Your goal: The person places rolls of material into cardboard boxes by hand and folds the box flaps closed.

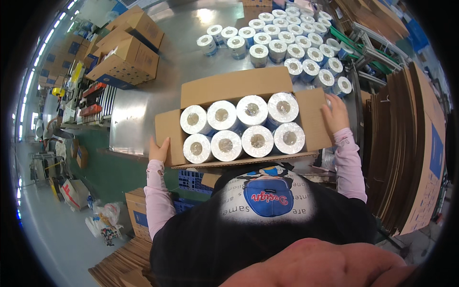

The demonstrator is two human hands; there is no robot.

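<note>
An uncapped cardboard box (234,85) with its flaps spread outward lies in front of me at the table's near edge. Two rows of film-wrapped white paper rolls (252,109) fill it, their round ends and hollow cores facing up. My left hand (159,150) grips the box at its left side flap, thumb and a finger showing and the others hidden. On the opposite side, my right hand (336,114) holds the outer edge of the right flap, its fingers bent around it. The near flap is mostly out of sight.
Many more wrapped rolls (278,47) stand on the metal table (177,62) at the far right. Filled cartons (128,60) sit at the far left beside a roller conveyor (98,103). Flattened cardboard sheets (399,143) are stacked upright at my right, with another stack (122,260) low at left.
</note>
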